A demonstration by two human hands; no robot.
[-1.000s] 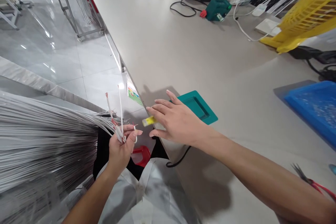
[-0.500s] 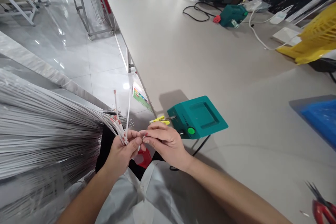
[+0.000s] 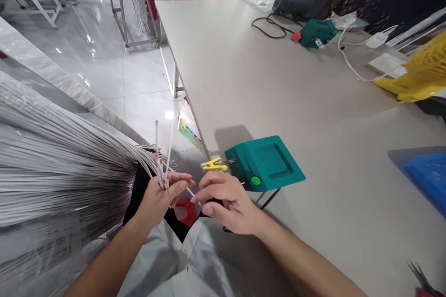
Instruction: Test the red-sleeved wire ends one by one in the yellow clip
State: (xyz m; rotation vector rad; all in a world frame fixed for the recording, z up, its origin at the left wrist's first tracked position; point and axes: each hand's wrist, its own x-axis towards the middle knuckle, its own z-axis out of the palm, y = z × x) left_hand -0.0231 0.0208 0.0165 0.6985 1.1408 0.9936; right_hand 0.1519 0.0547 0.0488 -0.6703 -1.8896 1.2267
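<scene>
My left hand [image 3: 162, 197] is closed around several thin white cables [image 3: 160, 174], which stand up out of the fist; some have reddish ends. One white cable [image 3: 191, 191] sticks out past its fingertips toward my right hand [image 3: 228, 199]. The right fingers are curved and apart, with the thumb away from the index finger, close to that cable's tip; whether they touch it I cannot tell. Just beyond the right hand, a yellow clip [image 3: 213, 165] is fixed to a metal rod on a green device [image 3: 244, 160] with a round green button [image 3: 255, 180].
A thick bundle of white cables [image 3: 69, 158] lies at my left. On the grey table [image 3: 244, 69] are a second green device [image 3: 318, 33], a yellow plastic object [image 3: 418, 72], a blue tray-like item [image 3: 428, 174] and a pointed tool [image 3: 420, 276]. A red stool [image 3: 188, 211] shows below my hands.
My right hand has moved off my left hand, and its fingers have spread from a pinch. The white cable between the hands now shows. The view has shifted slightly.
</scene>
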